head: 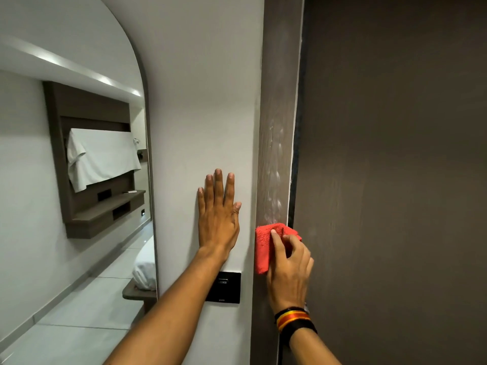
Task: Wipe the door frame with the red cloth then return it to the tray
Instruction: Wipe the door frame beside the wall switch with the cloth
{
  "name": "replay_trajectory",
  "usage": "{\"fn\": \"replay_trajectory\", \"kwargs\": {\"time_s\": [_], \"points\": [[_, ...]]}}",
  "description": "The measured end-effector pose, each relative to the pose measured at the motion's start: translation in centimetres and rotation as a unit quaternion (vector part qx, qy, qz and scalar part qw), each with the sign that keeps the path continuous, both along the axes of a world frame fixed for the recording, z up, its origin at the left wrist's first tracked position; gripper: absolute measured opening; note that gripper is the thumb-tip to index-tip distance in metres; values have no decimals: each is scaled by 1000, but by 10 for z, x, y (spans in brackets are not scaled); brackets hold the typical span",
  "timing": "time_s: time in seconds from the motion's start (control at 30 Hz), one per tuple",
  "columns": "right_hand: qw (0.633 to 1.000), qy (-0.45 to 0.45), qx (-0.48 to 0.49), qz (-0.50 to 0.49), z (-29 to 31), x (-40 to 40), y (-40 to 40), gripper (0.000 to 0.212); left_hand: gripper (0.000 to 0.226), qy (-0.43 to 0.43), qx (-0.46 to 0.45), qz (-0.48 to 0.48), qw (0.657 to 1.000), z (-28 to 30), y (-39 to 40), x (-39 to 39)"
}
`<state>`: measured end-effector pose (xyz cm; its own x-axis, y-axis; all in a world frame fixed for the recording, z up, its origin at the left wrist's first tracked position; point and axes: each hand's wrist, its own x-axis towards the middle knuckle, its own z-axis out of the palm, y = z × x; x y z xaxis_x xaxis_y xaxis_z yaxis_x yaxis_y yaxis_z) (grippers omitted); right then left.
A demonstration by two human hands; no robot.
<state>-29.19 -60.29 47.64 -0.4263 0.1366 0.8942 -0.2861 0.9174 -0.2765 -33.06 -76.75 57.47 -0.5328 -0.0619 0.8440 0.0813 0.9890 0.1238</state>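
A grey-brown wooden door frame (276,114) runs top to bottom through the middle of the view, with pale smears along it above the cloth. My right hand (288,272) presses a folded red cloth (264,248) flat against the frame at about waist height. My left hand (218,214) lies flat with fingers spread on the white wall just left of the frame, holding nothing. No tray is in view.
The dark brown door (395,180) fills the right side. A black switch plate (226,287) sits on the wall (200,101) below my left wrist. A tall arched mirror (79,180) at left reflects a bed, a shelf unit and a white sheet.
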Motion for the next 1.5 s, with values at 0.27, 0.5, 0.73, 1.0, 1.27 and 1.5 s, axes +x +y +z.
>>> {"fn": "replay_trajectory", "kwargs": {"time_s": [0.27,0.5,0.73,1.0,1.27,1.5], "points": [[996,-83,19,41,-8,-23,-14,73,66,10,-10,14,1000,-1,-1,-9],[998,-4,6,55,138,-39,-11,63,67,68,-20,-13,997,-1,-6,-22],[998,-36,-2,48,48,-29,-6,63,62,111,-30,-27,993,32,5,-35],[998,3,-25,61,112,-37,-17,61,63,139,-27,-30,989,27,3,-43],[997,59,-13,53,283,-45,-12,60,63,142,-29,-13,989,28,4,-44],[998,10,-32,56,151,-35,-15,63,63,143,-30,-12,989,28,5,-42]]}}
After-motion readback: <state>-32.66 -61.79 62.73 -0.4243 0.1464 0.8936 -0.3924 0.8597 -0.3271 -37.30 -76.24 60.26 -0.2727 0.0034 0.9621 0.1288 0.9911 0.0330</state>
